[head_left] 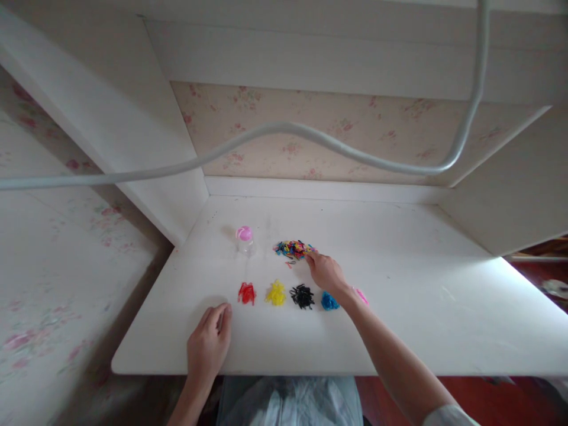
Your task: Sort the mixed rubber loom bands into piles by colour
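My right hand (326, 272) reaches over the desk, its fingertips pinched together at the right edge of a mixed heap of small coloured rubber bands (290, 248). A few loose bands (290, 262) lie just in front of that heap. Nearer to me is a row of sorted piles: red bands (247, 293), yellow bands (276, 293), black bands (302, 296), blue bands (329, 300) and pink bands (361, 295). My right forearm partly covers the blue and pink piles. Left of the red pile, my left hand (209, 340) rests on the desk with its fingers curled; nothing shows in them.
A small clear jar with a pink lid (244, 239) stands left of the mixed heap. The white desk (426, 284) meets side panels left and right. A pale cable (284, 128) crosses the view in front of the flowered wall.
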The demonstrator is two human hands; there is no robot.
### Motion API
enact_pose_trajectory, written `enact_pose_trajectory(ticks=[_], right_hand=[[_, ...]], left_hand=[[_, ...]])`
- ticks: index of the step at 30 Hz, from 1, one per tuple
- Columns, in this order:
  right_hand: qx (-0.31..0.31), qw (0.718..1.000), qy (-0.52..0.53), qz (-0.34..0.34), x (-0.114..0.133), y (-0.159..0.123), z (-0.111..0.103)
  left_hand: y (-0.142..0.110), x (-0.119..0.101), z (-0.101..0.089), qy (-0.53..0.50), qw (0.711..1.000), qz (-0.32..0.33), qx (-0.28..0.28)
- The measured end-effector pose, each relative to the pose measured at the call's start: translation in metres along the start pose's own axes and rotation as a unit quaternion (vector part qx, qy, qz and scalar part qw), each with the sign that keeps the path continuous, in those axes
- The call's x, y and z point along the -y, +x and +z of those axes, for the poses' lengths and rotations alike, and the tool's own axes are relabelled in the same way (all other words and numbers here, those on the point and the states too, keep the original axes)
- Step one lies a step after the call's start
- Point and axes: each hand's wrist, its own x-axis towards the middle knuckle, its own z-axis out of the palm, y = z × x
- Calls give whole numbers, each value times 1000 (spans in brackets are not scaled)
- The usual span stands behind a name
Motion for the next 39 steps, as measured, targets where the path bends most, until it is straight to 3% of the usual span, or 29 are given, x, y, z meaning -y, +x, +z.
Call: enact_pose_trajectory(ticks=[6,14,25,31,39], right_hand=[[-3,1000,17,5,-13,0,-4],[-31,999,12,6,-30,-23,-10],[-81,988,-131,-26,-40,-41,-20],[-124,991,-51,26,-41,-57,-19],[-133,991,18,29,-63,-100,7]], left_hand=[[-1,-2,-1,15,1000,-15,15],[-2,-3,0,40,998,-18,35],[-2,-6,1,70,997,-10,34],[-4,-4,1,45,998,-2,34],[-3,-6,1,82,996,4,37]])
